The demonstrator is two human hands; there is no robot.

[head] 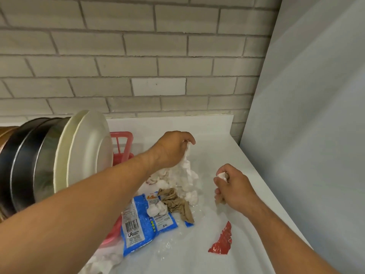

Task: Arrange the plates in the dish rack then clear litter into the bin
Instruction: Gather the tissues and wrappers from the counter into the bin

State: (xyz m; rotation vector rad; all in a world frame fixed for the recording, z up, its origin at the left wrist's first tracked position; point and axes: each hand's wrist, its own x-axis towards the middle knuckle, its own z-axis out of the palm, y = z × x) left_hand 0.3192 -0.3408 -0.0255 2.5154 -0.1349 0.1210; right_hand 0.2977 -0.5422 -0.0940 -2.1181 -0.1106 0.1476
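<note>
Head view looks down on a white counter [246,224] that runs to a pale brick wall [138,56] at the far side; a plain grey panel [316,95] closes the right.

At the left, a pink dish rack [121,147] holds 2 white plates [87,151] on edge, with darker metal dishes [29,159] behind them. The rack is mostly hidden by the plates and the left forearm, and the dishes are cut off by the left edge, so I cannot tell how many there are.

The litter lies mid-counter. The left hand [171,149] pinches the top of a white tissue [183,171] with curled fingers; its lower end sits in the pile. The right hand [235,186], nearer and to the right, is fisted round a small white wad [222,176]; something brownish under its lower fingers is hard to make out.

Near the tissue lie a brown crumpled paper [175,202] and a blue wrapper [142,226], touching. A red scrap [223,242] lies apart, near right. Clear film [167,248] blurs into the counter.
</note>
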